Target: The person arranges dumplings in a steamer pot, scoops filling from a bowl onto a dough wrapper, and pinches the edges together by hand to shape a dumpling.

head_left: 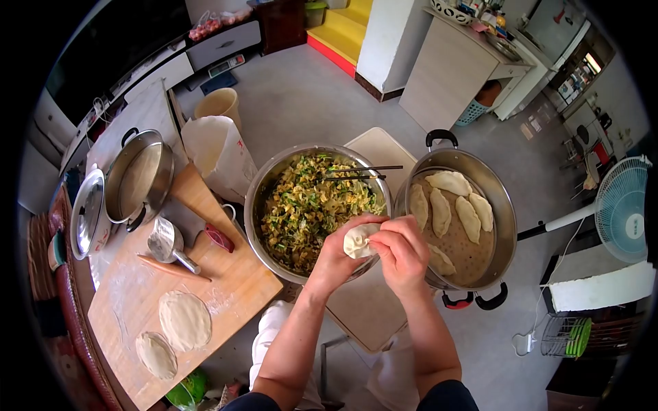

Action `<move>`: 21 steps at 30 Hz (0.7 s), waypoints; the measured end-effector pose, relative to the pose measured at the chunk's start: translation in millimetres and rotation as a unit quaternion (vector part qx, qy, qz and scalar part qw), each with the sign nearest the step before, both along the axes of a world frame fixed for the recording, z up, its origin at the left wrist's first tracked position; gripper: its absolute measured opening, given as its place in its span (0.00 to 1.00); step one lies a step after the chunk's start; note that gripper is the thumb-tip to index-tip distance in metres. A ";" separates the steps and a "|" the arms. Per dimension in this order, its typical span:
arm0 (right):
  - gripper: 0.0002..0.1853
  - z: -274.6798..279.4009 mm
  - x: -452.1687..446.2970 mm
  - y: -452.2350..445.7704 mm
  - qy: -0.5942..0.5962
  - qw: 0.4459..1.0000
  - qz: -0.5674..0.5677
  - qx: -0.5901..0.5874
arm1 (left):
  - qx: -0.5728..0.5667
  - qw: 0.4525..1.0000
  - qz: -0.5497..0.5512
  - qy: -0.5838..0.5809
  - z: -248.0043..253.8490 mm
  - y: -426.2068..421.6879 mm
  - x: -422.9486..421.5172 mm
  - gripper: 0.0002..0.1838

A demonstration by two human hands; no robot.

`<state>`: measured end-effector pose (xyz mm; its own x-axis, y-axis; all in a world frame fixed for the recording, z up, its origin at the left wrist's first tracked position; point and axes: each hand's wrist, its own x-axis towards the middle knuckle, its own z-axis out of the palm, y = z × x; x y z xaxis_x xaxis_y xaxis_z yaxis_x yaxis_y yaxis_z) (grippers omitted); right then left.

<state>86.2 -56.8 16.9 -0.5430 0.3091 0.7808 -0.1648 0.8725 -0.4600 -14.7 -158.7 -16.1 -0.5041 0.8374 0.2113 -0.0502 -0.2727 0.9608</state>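
Note:
A partly folded dumpling point(359, 242) of pale dough is between my two hands, its edge gathered. My left hand point(332, 259) cups it from the left, while the fingers and thumb of my right hand point(401, 252) pinch its right side. Both hands are over the right front rim of a large steel bowl point(257, 250). Chopped filling point(315, 198) with green and yellow bits fills that bowl, and a pair of dark chopsticks point(360, 169) rests across it. To the right, a two-handled steel steamer pot point(508, 226) holds several long crescent dumplings point(441, 212).
On the left, a floured wooden board point(226, 294) carries two flattened dough pieces point(185, 320), a rolling pin point(171, 268) and a metal scoop point(166, 241). Behind it are a steel pot point(140, 178) and a lid point(88, 212). A fan point(622, 209) stands at right.

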 end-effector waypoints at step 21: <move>0.17 11.6 6.3 -1.6 -0.015 0.997 0.044 -0.061 | -0.014 0.999 0.025 0.040 4.6 -1.4 0.4 0.23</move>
<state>92.5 -58.4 28.5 -0.5956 0.3497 0.7232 -0.2231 0.7928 -0.5671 -14.3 -160.2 -11.5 -0.5278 0.8177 0.2297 0.0398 -0.2463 0.9684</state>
